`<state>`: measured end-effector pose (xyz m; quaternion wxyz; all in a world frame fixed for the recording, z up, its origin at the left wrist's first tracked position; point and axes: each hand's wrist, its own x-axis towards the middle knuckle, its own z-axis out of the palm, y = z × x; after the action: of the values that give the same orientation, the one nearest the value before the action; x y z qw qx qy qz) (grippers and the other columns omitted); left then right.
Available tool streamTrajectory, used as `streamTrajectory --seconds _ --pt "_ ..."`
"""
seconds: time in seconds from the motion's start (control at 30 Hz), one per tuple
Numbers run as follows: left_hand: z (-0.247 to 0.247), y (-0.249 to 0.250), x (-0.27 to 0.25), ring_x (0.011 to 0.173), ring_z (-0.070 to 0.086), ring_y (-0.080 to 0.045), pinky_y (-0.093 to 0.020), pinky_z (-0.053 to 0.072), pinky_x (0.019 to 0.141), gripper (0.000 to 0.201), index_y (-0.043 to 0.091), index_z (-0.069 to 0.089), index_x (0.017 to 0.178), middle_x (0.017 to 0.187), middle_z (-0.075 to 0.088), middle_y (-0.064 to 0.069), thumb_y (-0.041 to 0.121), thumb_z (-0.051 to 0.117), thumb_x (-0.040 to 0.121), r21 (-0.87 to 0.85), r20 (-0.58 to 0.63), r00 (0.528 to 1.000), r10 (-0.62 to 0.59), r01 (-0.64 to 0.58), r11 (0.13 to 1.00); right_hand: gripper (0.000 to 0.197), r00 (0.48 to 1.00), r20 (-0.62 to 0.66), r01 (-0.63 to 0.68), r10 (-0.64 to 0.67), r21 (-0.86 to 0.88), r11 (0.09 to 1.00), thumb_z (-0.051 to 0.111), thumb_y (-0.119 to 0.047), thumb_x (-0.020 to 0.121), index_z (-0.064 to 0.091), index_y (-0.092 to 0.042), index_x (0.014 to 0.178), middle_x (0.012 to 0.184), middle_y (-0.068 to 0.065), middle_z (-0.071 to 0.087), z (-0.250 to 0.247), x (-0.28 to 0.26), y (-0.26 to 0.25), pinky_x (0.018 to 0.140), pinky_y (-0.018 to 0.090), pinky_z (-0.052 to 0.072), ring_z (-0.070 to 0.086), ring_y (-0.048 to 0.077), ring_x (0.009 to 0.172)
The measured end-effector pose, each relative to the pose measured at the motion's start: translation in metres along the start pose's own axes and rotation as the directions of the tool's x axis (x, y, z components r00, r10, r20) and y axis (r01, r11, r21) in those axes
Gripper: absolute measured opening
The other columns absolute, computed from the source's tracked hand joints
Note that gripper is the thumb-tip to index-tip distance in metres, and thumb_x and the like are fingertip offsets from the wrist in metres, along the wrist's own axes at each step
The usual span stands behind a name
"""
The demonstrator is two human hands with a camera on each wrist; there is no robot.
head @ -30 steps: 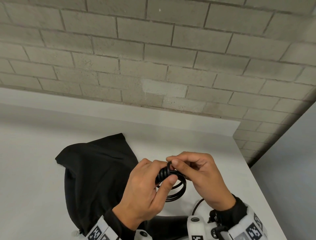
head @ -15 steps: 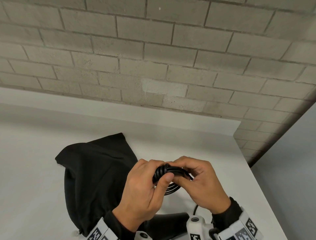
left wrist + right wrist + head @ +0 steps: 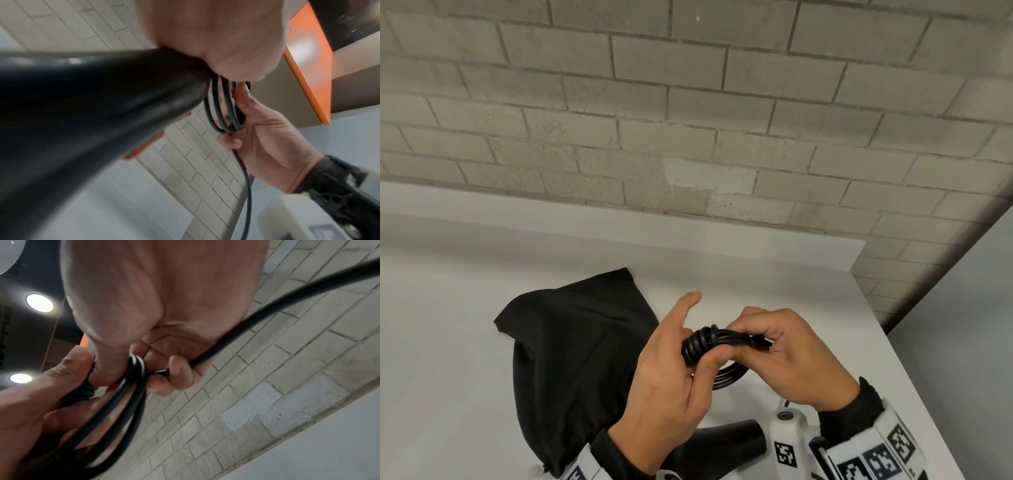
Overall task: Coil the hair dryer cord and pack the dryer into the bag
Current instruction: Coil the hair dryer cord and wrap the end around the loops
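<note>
1. Cord point(image 3: 703, 346) first: you've got it bunched into a tight black bundle, lifted off the white surface point(image 3: 448, 342), with a few wraps wound crosswise round one end to bind the loops.

2. Your left hand point(image 3: 671, 387) has its thumb pressed on those wraps, pinning them so they can't spring loose; the forefinger points up and away, free of the bundle.

3. Your right hand point(image 3: 787, 356) is curled round the other end of the bundle, fingers clamped on the strands. The right wrist view shows loops running through that fist and one strand trailing out past the camera.

4. So both hands are together, closed on the same bundle from opposite ends: one steadies, one feeds. That reads to me as the tie-off stage of the coiling.

5. Loops hang below your hands in a loose oval, so not all of it is cinched yet, I'd say.

6. Hair dryer point(image 3: 726, 442) lies on the surface beneath your wrists, dark body only partly in sight, not yet packed.

7. Black bag point(image 3: 571, 342) lies slumped on the surface just left of your hands, close enough for a short carry. Whether its mouth is open I can't tell.

8. Watch that trailing strand: it could tug on the dryer when you lift.
</note>
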<state>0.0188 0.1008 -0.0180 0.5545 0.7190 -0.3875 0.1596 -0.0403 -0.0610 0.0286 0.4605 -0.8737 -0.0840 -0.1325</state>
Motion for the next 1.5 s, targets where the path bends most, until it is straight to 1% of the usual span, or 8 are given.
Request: streamTrajectory --seconds 0.23,0.37,0.57,0.77,0.97,1.23,1.37,1.5 --pt "0.001 0.000 0.004 0.073 0.052 -0.001 -0.026 0.047 0.064 0.030 0.022 0.056 0.109 0.079 0.063 0.013 0.045 0.038 0.102 0.084 0.041 0.986 0.161 -0.164 0.983 0.010 0.995 0.094 -0.015 0.018 -0.027 1.000 0.065 -0.023 0.089 0.074 -0.021 0.086 0.069 -0.026 0.060 -0.002 0.003 0.000 0.065 0.012 0.040 0.057 0.004 0.068" --pt "0.002 -0.003 0.007 0.077 0.055 -0.002 -0.020 0.046 0.068 0.032 0.027 0.053 0.110 0.092 0.057 0.018 0.051 0.034 0.101 0.096 -0.015 0.996 0.087 -0.085 0.992 0.023 0.984 -0.174 -0.023 0.022 -0.005 1.000 0.067 -0.041 0.081 0.070 -0.034 0.103 0.089 -0.022 0.066 0.018 -0.002 0.004 0.074 0.019 0.047 0.061 0.009 0.088" --pt "0.000 -0.012 0.008 0.072 0.062 -0.011 -0.032 0.052 0.062 0.035 0.032 0.052 0.111 0.088 0.062 0.018 0.058 0.032 0.099 0.039 -0.099 0.994 -0.043 0.047 0.998 0.018 0.722 -0.631 0.028 -0.284 -0.383 0.923 0.074 -0.032 0.078 0.070 -0.017 0.087 0.080 0.000 0.054 0.067 -0.021 0.005 0.064 0.024 0.046 0.054 0.017 0.074" --pt "0.001 -0.014 0.008 0.064 0.060 -0.011 -0.034 0.052 0.056 0.034 0.032 0.053 0.110 0.082 0.059 0.021 0.058 0.033 0.099 0.021 -0.079 0.995 -0.053 0.055 0.998 0.038 0.847 -0.531 -0.211 -0.019 -0.370 0.905 0.052 -0.038 0.090 0.055 -0.024 0.125 0.086 -0.009 0.044 0.088 -0.022 -0.001 0.051 0.023 0.048 0.049 0.008 0.069" --pt "0.001 -0.014 0.008 0.068 0.062 -0.012 -0.034 0.053 0.057 0.035 0.032 0.053 0.110 0.084 0.061 0.018 0.059 0.034 0.098 0.040 -0.102 0.993 -0.063 0.067 0.997 0.024 0.891 -0.308 -0.378 0.335 -0.090 0.922 0.060 -0.036 0.089 0.054 -0.046 0.110 0.096 -0.021 0.036 0.082 -0.017 -0.019 0.074 0.014 0.046 0.045 -0.002 0.096" --pt "-0.004 -0.021 0.015 0.060 0.060 -0.012 -0.037 0.051 0.051 0.036 0.031 0.054 0.105 0.075 0.060 0.016 0.060 0.032 0.098 0.096 -0.143 0.988 -0.050 0.064 0.993 0.017 0.935 0.041 -0.347 0.352 0.314 0.884 0.072 -0.027 0.076 0.055 -0.029 0.074 0.101 -0.006 0.066 0.052 -0.032 -0.030 0.093 0.040 0.048 0.059 0.020 0.103" --pt "-0.005 -0.021 0.014 0.061 0.060 -0.012 -0.038 0.052 0.052 0.035 0.034 0.053 0.106 0.077 0.060 0.018 0.061 0.032 0.098 0.085 -0.137 0.989 -0.062 0.074 0.994 0.025 0.931 -0.060 -0.343 0.361 0.202 0.917 0.073 -0.029 0.076 0.059 -0.037 0.095 0.115 -0.018 0.062 0.053 -0.045 -0.030 0.090 0.027 0.043 0.053 0.006 0.111" --pt "-0.002 -0.019 0.015 0.061 0.059 -0.013 -0.039 0.051 0.053 0.034 0.032 0.054 0.106 0.077 0.059 0.020 0.059 0.034 0.098 0.091 -0.116 0.992 -0.048 0.059 0.994 0.017 0.918 -0.114 -0.345 0.380 0.240 0.907 0.072 -0.041 0.072 0.064 -0.029 0.082 0.083 -0.011 0.069 0.047 -0.052 -0.034 0.086 0.028 0.044 0.062 0.006 0.088"
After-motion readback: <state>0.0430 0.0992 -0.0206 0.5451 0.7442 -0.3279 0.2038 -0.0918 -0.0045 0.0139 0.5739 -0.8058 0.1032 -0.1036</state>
